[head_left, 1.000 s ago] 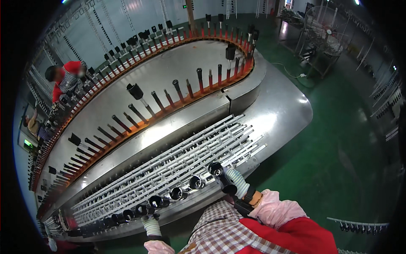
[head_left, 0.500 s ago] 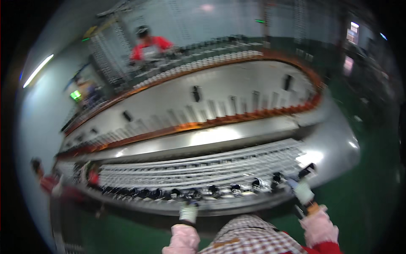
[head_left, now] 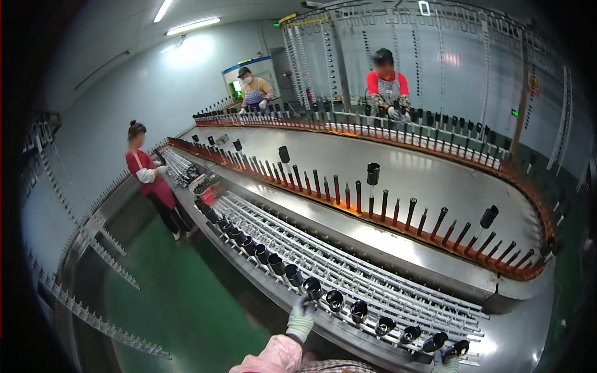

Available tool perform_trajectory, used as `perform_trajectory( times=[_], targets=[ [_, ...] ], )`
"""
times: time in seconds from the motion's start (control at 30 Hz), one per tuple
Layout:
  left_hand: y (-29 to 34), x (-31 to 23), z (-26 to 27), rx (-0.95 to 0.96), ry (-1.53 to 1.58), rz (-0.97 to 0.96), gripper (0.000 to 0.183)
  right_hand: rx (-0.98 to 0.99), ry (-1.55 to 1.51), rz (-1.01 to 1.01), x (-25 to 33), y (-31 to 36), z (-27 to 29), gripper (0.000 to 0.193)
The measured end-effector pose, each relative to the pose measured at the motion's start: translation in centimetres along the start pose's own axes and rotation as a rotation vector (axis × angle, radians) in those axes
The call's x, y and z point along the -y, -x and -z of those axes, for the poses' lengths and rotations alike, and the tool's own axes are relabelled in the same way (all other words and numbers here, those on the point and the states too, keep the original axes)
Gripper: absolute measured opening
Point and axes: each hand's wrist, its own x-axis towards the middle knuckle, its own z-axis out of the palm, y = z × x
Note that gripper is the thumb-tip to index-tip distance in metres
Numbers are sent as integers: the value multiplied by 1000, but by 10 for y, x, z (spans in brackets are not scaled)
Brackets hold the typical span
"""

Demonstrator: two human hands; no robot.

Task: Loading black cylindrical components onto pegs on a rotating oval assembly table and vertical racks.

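Observation:
A row of black cylindrical cups (head_left: 359, 311) stands along the front bar of the white metal racks on the bench. My left hand (head_left: 300, 320), in a pale striped glove and pink sleeve, has its fingers closed around the lower side of one black cup (head_left: 312, 287) in that row. At the right end of the row, by the lower edge, my gloved right hand (head_left: 446, 362) is closed at the last black cup (head_left: 459, 348), which tilts to the right. The palm side of each hand is hidden.
Beyond the racks (head_left: 373, 273), an orange-brown conveyor track (head_left: 348, 205) carries upright dark spindles; a few hold black cups. A red container (head_left: 206, 189) sits at the racks' far end. One person (head_left: 146, 168) stands at left; two others work across the track.
My view has turned left and lifted, bringing the person at left and more of the room in. Both hands remain at the front row of cups.

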Motion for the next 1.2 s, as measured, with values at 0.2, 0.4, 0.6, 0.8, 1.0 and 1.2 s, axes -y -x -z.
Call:
perform_trajectory(
  times=[0.2,0.4,0.6,0.8,1.0,1.2],
  targets=[
    [-85,11,90,-498,538,454,28,-101,-199,-216,64,-45,76,33],
    [-220,66,108,-511,819,631,29,-354,-72,-208,129,-59,133,32],
    [-217,4,-34,19,685,582,28,-199,1313,-186,4,-62,44,17],
    [-147,-148,-152,441,674,530,28,-492,105,-783,-9,-3,92,29],
    [-85,-285,-252,756,948,454,30,-867,0,-832,33,107,5,59],
    [23,-358,-275,1102,1369,786,33,-689,-308,-1120,126,211,-10,32]
  ],
)
